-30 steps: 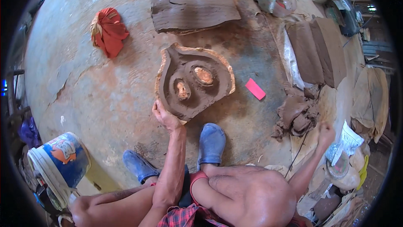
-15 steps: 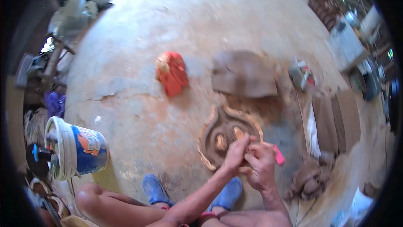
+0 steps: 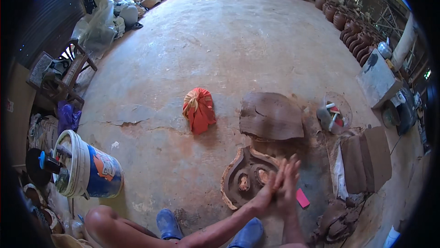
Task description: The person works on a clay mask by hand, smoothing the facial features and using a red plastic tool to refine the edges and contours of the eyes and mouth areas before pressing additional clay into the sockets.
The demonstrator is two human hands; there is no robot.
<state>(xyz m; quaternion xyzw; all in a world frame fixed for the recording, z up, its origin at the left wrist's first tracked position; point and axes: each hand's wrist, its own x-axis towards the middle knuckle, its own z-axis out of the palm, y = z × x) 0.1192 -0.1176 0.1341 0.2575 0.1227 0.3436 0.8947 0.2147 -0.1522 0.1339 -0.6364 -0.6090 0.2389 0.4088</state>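
My left hand (image 3: 267,191) and my right hand (image 3: 288,184) are pressed palm to palm, fingers stretched out and pointing away from me. Whatever may lie between the palms is hidden. Just beneath and left of them rests a rough-edged, pale-orange mould (image 3: 225,184) lined with dark brown clay (image 3: 234,193). It comes to a point at the far side and has two raised oval parts, the right one partly behind my hands. A small pink block (image 3: 302,198) lies on the floor right of my right hand.
Beyond the mould lies a clay slab (image 3: 271,116), with an orange cloth bundle (image 3: 199,112) to its left. Rightward are a tool bowl (image 3: 326,118), folded clay sheets (image 3: 362,163) and a clay heap (image 3: 337,223). A bucket (image 3: 105,170) stands left; clay pots (image 3: 339,19) line the far right.
My hands went from bent, gripping fingers to flat palms pressed together with straight fingers. The view has tilted up, so more of the far floor and pots shows.
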